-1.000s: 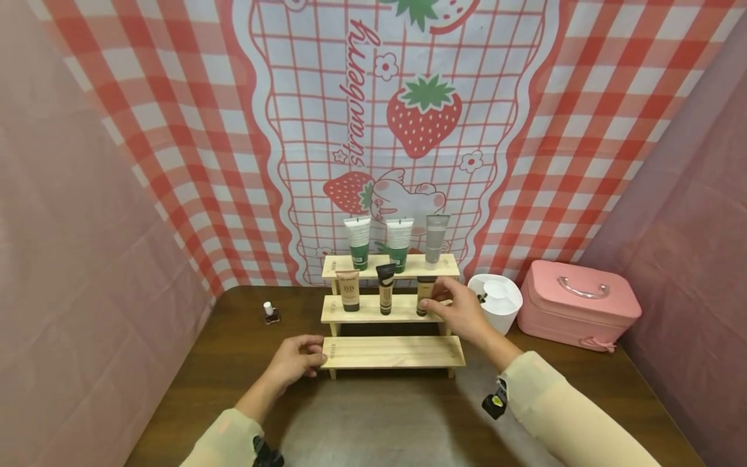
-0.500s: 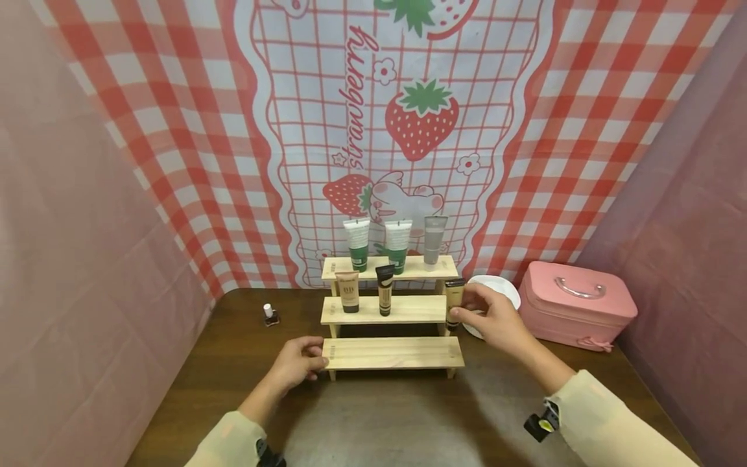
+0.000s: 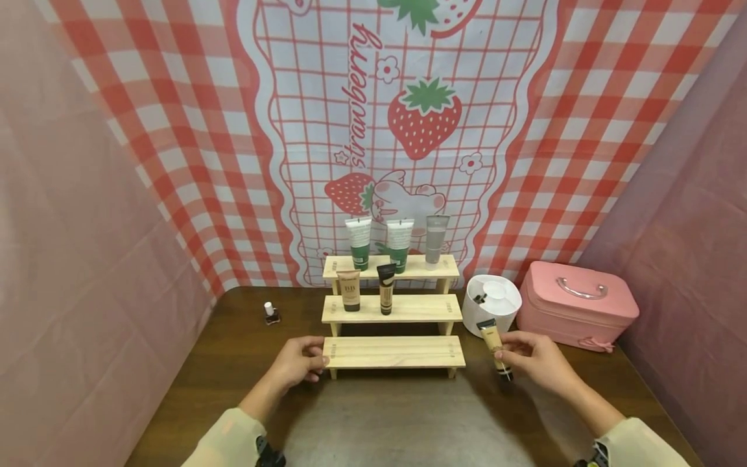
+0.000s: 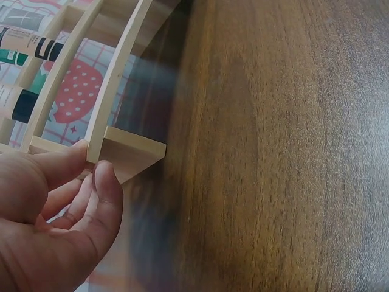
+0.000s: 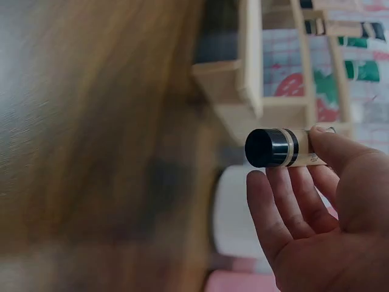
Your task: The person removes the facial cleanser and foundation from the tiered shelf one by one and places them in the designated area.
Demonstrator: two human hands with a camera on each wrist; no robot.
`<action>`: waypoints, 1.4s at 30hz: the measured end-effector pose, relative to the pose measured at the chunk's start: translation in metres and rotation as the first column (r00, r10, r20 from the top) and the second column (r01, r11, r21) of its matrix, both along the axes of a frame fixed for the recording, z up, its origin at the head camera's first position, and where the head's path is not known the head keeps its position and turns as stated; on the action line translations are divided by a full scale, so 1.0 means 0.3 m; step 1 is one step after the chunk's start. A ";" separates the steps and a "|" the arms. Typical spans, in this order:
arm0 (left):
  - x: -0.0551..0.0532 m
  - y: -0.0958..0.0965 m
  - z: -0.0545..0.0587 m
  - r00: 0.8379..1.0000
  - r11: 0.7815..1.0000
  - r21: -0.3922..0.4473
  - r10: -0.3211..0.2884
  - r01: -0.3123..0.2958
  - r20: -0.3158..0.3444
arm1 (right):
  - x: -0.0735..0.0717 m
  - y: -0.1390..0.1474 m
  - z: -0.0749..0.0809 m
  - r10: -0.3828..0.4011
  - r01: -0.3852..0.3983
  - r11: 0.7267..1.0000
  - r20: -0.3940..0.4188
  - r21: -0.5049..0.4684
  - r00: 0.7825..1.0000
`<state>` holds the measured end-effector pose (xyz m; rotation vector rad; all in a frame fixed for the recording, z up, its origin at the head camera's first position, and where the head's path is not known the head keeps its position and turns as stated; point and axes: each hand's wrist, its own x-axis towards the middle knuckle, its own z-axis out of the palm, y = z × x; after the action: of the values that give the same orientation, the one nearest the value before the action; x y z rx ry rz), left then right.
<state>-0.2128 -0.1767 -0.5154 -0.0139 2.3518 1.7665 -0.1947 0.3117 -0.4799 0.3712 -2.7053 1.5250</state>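
Observation:
A tiered wooden stand (image 3: 397, 353) stands on the table; my left hand (image 3: 296, 364) pinches the left end of its lowest step. In the left wrist view, the thumb and fingertips (image 4: 108, 176) meet at that step's corner. My right hand (image 3: 539, 362) holds a small beige squeeze tube (image 3: 492, 340) in the air right of the stand, tilted with its black cap (image 5: 267, 148) downward. On the middle step are a beige BB tube (image 3: 350, 292) and a black-and-gold tube (image 3: 386, 288). Two white-and-green tubes (image 3: 360, 245) and a grey tube (image 3: 434, 243) line the top step.
Behind the held tube is a round white container (image 3: 506, 295) with small dark items inside. A pink case (image 3: 578, 308) with a metal handle sits at the back right. Left of the stand is a small nail polish bottle (image 3: 271, 314). A strawberry-print cloth (image 3: 496, 130) hangs behind.
My right hand has lifted the beige tube off the middle step's right end and carried it right and toward me, tilting it. The left hand has stayed at the lowest step.

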 end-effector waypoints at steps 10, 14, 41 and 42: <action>-0.005 -0.011 -0.005 0.998 0.998 0.044 -0.052 0.051 0.022 | -0.004 0.018 -0.120 0.000 -0.002 1.000 0.179 0.011 0.984; -0.012 -0.028 -0.013 0.996 0.996 0.037 -0.085 0.084 0.030 | -0.006 0.011 -0.143 -0.006 0.001 1.000 0.224 0.020 0.975; -0.014 -0.033 -0.017 0.995 0.992 0.095 -0.091 0.086 0.050 | -0.018 0.000 -0.156 -0.076 0.057 0.996 0.316 0.071 0.946; -0.013 -0.033 -0.017 0.995 0.992 0.095 -0.091 0.086 0.050 | -0.018 0.000 -0.156 -0.078 0.055 0.995 0.310 0.081 0.947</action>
<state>-0.2168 -0.1864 -0.5206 0.0549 2.1959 1.8080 -0.2001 0.3115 -0.5266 0.0364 -2.9785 1.5934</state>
